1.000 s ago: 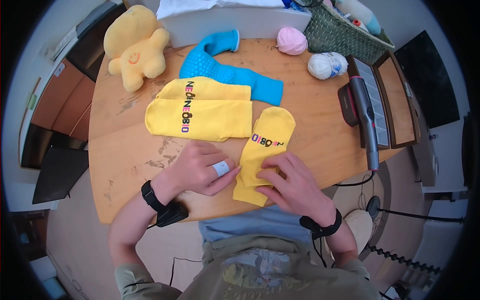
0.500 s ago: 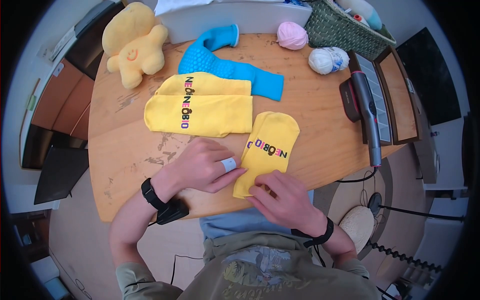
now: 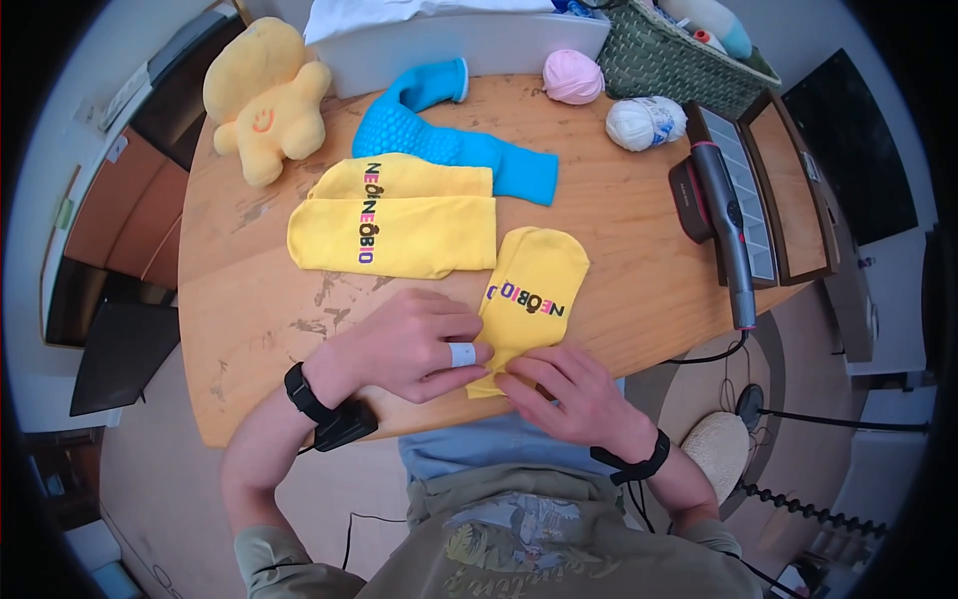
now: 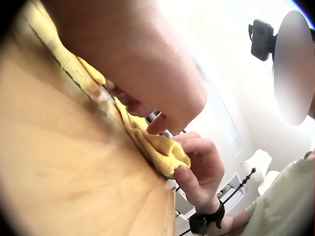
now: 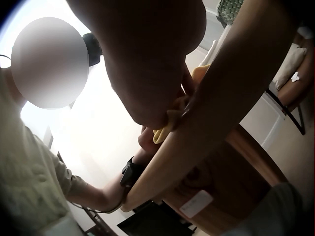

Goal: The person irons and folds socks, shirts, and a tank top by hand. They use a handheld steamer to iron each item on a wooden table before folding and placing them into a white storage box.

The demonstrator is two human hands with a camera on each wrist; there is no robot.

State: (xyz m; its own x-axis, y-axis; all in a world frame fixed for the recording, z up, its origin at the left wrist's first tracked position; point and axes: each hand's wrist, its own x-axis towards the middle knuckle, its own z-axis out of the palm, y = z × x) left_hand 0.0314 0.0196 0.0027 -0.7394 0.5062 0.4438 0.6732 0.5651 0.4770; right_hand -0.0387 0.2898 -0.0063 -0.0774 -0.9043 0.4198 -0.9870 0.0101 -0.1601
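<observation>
Leftmost, a toy (image 3: 264,110) lies at the table's (image 3: 249,329) ten o'clock; far socks (image 3: 409,225) lie at nine. The left hand (image 3: 424,344), curled, touches the near socks (image 3: 524,321) at five o'clock; whether it grips them I cannot tell. The right hand (image 3: 567,391) pinches their seven-o'clock end. A styler (image 3: 723,215) lies at three.

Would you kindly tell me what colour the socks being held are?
The socks are yellow; the head view shows them best.

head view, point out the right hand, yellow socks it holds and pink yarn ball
Right hand (image 3: 574,395), head view, middle of its back.
Yellow socks (image 3: 534,299), head view, top sock's lettering.
Pink yarn ball (image 3: 573,77), head view, its middle.
</observation>
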